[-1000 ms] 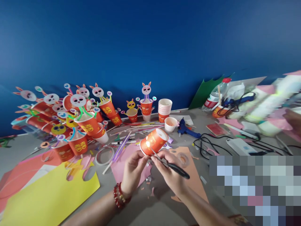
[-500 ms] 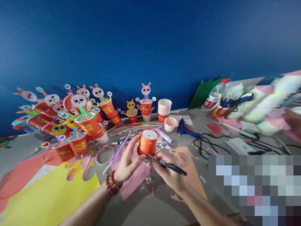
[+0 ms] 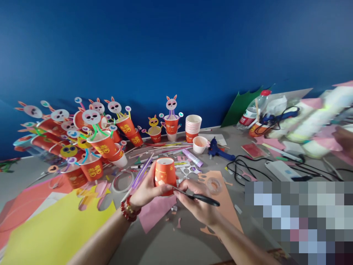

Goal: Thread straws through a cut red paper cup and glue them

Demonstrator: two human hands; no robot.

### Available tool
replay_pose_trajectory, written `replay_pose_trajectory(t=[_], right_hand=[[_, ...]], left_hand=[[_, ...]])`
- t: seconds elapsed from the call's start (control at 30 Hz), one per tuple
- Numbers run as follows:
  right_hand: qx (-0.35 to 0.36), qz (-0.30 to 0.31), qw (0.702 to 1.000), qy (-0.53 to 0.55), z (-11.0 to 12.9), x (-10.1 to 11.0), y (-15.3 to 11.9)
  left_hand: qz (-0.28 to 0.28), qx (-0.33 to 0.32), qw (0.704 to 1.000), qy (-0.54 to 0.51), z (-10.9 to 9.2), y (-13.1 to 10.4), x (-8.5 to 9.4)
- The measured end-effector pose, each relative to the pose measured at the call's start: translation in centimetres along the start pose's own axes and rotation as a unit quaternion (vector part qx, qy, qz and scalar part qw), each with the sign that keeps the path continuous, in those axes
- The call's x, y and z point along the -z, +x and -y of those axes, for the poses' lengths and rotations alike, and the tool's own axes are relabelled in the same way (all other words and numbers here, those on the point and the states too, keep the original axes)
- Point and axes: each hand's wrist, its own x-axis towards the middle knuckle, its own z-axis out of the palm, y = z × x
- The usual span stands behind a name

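The left hand (image 3: 143, 194) grips a red paper cup (image 3: 164, 176), long axis nearly upright, over the bench (image 3: 154, 246); the right hand (image 3: 196, 201), rightward and nearer you, grips black-handled scissors (image 3: 206, 199) pointing left toward its lower edge.

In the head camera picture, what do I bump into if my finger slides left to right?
Yellow paper, left hand, the orange cup it holds, right hand, blue glue gun, plastic bottle.

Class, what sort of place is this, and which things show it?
Probably a craft workspace: the table holds rabbit-faced cups, a glue gun and orange paper with shapes cut out.
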Motion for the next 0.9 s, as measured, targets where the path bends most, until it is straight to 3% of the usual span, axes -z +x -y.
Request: replay_pose_trajectory(t=[0.33, 0.57, 0.73, 0.83, 0.9], right_hand=[[0.006, -0.040, 0.999, 0.021, 0.3, -0.3, -0.3], [-0.116, -0.065, 0.987, 0.089, -0.4, -1.0, -1.3], [-0.221, -0.100, 0.944, 0.225, -0.8, -1.7, -1.1], [-0.247, -0.098, 0.914, 0.305, -0.9, -1.9, -0.6], [-0.249, -0.079, 0.916, 0.304, -0.8, -1.7, -0.3]], left_hand=[[-0.061, -0.091, 0.992, 0.064, 1.1, -0.5, -0.7], [-0.122, -0.167, 0.974, 0.096, 2.4, -0.7, -1.2], [-0.168, -0.190, 0.960, 0.121, 3.7, -0.9, -1.7], [-0.189, -0.201, 0.952, 0.134, 4.1, -1.0, -1.6], [-0.189, -0.177, 0.960, 0.108, 3.9, -1.0, -1.6]])
